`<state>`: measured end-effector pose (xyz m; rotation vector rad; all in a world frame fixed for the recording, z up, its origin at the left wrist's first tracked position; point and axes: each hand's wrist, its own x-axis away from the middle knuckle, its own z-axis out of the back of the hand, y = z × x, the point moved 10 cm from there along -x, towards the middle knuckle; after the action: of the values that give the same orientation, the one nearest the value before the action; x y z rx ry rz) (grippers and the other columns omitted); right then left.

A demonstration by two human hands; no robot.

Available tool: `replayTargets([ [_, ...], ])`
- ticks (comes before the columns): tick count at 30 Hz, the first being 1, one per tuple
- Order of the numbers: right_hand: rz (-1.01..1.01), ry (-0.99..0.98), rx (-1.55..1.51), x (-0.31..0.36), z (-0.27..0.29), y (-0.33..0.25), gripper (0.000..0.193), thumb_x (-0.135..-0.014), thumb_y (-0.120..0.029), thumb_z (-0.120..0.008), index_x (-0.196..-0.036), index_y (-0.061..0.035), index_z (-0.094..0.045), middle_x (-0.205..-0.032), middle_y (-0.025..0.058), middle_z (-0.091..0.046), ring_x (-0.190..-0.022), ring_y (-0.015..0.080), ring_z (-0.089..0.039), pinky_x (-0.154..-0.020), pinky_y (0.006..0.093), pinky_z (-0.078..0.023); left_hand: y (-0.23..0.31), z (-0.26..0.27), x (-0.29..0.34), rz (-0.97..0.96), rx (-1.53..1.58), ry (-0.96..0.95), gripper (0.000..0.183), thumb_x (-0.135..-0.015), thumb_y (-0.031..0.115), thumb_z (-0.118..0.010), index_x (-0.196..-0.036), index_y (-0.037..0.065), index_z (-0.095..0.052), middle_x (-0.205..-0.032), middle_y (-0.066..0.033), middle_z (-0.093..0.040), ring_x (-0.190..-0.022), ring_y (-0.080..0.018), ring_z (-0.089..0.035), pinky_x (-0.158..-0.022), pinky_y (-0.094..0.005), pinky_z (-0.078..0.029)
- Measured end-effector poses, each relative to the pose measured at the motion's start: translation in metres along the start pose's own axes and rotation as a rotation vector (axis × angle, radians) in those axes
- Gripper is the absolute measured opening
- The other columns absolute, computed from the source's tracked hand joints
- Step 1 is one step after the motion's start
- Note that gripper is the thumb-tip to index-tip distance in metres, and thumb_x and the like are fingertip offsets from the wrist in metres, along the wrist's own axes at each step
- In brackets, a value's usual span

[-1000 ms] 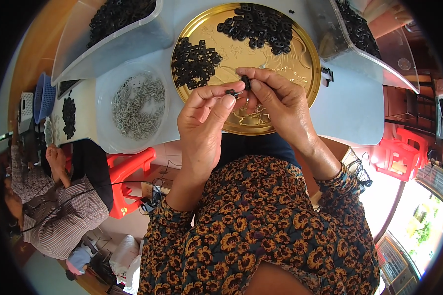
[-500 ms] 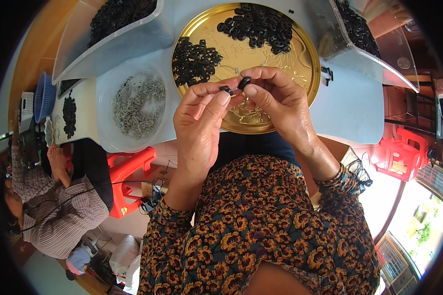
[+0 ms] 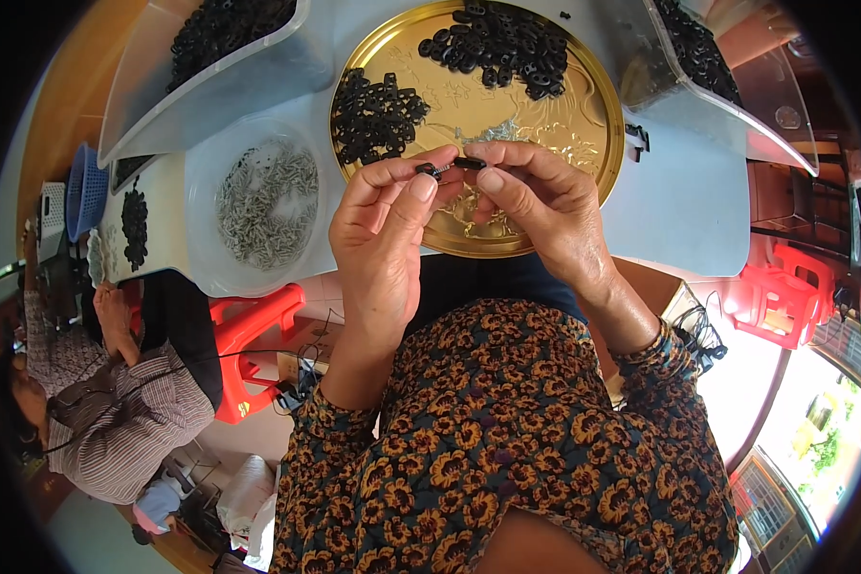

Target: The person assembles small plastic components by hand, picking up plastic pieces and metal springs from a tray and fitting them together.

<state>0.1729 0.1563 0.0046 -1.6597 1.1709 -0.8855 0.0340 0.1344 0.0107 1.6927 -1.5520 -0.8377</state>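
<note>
gold tray [image 3: 593, 124] below; left hand [image 3: 383, 230], right hand [image 3: 545, 206] pinch small black part [image 3: 450, 166], lengthwise left-right

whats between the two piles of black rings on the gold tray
In the head view, a bare strip of the gold tray separates the left pile of black rings from the upper pile; nothing lies in it.

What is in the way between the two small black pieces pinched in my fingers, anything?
Nothing visible. The left hand pinches one small black piece and the right hand another black piece; only a short open gap separates them, above the gold tray.
</note>
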Motion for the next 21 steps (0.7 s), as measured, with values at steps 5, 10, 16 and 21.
replayTargets([
  [5, -0.010, -0.014, -0.054, 0.0017, -0.0017, 0.0033, 0.028, -0.092, -0.011, -0.063, -0.117, 0.0011, -0.060, -0.097, 0.0044, -0.065, -0.077, 0.0086, -0.060, -0.072, 0.0228, -0.051, 0.0040, -0.0049, 0.0016, -0.046, -0.032, -0.023, 0.015, -0.094, 0.002, -0.055, -0.108, -0.001, -0.055, -0.117, -0.0211, -0.061, -0.100, -0.0206, -0.062, -0.092, -0.0356, -0.051],
  [10, 0.006, -0.002, -0.081, 0.0023, -0.0023, 0.0039, 0.027, -0.092, -0.009, -0.063, -0.117, 0.0014, -0.059, -0.094, 0.0038, -0.064, -0.078, 0.0095, -0.061, -0.073, 0.0235, -0.052, 0.0060, -0.0028, 0.0020, -0.057, -0.030, -0.002, 0.014, -0.094, 0.001, -0.055, -0.108, 0.000, -0.055, -0.116, -0.0217, -0.061, -0.101, -0.0208, -0.062, -0.092, -0.0353, -0.050],
  [16, 0.014, 0.026, -0.147, 0.0036, 0.0006, 0.0043, 0.027, -0.092, -0.007, -0.063, -0.117, 0.0022, -0.059, -0.092, 0.0044, -0.063, -0.078, 0.0108, -0.062, -0.073, 0.0240, -0.053, 0.0047, -0.0005, 0.0002, -0.029, 0.016, 0.005, 0.014, -0.094, 0.002, -0.055, -0.108, 0.001, -0.055, -0.116, -0.0218, -0.062, -0.100, -0.0227, -0.063, -0.092, -0.0361, -0.050],
  [21, -0.013, 0.030, -0.253, 0.0052, 0.0024, 0.0093, 0.027, -0.091, -0.006, -0.063, -0.116, 0.0036, -0.058, -0.092, 0.0058, -0.063, -0.078, 0.0115, -0.063, -0.073, 0.0241, -0.053, 0.0018, 0.0015, 0.0001, -0.006, 0.009, 0.022, 0.014, -0.094, 0.003, -0.055, -0.108, 0.001, -0.055, -0.112, -0.0201, -0.063, -0.097, -0.0225, -0.064, -0.089, -0.0359, -0.051],
])
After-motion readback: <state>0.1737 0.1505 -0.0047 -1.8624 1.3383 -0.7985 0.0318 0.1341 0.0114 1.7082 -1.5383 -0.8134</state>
